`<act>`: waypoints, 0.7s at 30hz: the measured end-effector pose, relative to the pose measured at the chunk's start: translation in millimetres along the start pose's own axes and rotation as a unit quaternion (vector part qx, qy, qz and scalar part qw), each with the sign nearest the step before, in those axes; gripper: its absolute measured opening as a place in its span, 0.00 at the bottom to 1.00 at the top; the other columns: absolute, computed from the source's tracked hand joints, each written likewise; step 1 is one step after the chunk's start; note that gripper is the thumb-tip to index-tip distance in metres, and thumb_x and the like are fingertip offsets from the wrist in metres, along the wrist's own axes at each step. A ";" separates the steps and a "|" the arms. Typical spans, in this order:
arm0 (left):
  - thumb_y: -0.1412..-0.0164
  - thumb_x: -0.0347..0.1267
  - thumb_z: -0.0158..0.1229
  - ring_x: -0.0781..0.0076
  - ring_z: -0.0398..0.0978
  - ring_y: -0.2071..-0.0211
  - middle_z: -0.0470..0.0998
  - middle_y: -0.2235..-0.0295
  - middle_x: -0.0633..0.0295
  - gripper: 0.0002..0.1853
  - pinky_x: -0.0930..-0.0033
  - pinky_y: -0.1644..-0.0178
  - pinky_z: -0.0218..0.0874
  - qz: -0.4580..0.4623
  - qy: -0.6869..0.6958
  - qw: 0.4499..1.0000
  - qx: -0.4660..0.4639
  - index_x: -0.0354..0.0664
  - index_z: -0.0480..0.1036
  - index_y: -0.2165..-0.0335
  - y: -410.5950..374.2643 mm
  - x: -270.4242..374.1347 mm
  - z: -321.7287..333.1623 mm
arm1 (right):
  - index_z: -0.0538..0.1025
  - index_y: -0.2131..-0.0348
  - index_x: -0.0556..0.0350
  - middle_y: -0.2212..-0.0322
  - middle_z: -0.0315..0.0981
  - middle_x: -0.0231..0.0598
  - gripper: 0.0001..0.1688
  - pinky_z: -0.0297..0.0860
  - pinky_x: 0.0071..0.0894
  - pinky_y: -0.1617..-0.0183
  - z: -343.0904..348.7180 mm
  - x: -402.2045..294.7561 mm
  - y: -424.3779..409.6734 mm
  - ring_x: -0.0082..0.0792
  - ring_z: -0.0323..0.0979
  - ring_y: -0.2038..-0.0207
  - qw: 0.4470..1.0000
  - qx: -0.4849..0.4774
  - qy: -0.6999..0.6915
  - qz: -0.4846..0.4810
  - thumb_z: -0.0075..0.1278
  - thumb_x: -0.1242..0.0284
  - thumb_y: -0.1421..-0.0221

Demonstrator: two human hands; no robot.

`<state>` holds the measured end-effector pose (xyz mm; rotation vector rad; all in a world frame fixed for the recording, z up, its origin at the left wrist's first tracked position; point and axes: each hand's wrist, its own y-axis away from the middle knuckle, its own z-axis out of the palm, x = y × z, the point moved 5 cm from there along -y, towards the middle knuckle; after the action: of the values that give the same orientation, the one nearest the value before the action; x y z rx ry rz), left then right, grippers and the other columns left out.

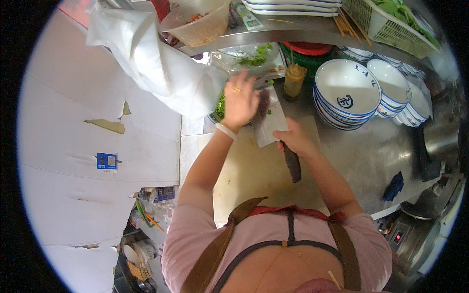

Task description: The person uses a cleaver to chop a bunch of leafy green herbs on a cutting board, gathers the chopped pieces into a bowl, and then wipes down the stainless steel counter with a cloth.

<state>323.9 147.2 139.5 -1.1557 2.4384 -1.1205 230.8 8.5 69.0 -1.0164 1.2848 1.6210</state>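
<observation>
My right hand (297,138) grips a cleaver (277,116) where its dark handle meets the wide blade. The handle points back towards me, and small green bits cling to the metal. Beside the blade, my left hand (240,102) is raised with fingers extended and nothing visible in it; it is slightly blurred. Under and left of that hand, chopped greens (220,106) lie in a dish, partly hidden by the hand and a white plastic bag (157,62). A pale cutting board (260,175) lies below the cleaver.
Stacked white bowls (346,86) stand right of a squeeze bottle (294,80). Leafy herbs (256,56) rest on clear plastic behind my hands. Overhead, a shelf (293,36) holds a plastic tub (199,25), plates (293,8) and a basket (399,27). A dark cloth (394,186) lies right.
</observation>
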 end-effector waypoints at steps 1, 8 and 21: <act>0.55 0.31 0.55 0.50 0.59 0.52 0.63 0.50 0.50 0.22 0.49 0.48 0.50 0.033 0.021 0.999 -0.008 0.38 0.67 0.58 -1.2 17.6 -2.3 | 0.66 0.61 0.61 0.79 0.67 0.35 0.15 0.62 0.24 0.83 1.8 -2.2 -1.2 0.23 0.64 0.85 1.000 -0.008 0.007 -0.001 0.48 0.77 0.51; 0.54 0.33 0.51 0.54 0.62 0.53 0.67 0.54 0.54 0.19 0.55 0.52 0.54 0.012 -0.079 0.995 -0.057 0.39 0.68 0.59 -7.6 -12.2 15.8 | 0.66 0.61 0.63 0.80 0.67 0.36 0.16 0.61 0.26 0.84 7.3 -16.5 22.3 0.25 0.65 0.86 0.997 -0.033 0.063 0.003 0.47 0.78 0.53; 0.50 0.36 0.53 0.55 0.62 0.55 0.67 0.55 0.55 0.21 0.56 0.54 0.54 -0.044 -0.064 0.996 -0.036 0.42 0.66 0.57 -24.7 1.5 19.2 | 0.66 0.60 0.62 0.82 0.67 0.37 0.17 0.62 0.27 0.84 2.1 -0.9 32.5 0.26 0.64 0.86 0.996 -0.041 0.083 -0.012 0.47 0.77 0.53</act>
<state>346.1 125.7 144.3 -1.3249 2.3679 -0.9569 200.6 5.5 80.8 -1.2343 1.3195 1.6095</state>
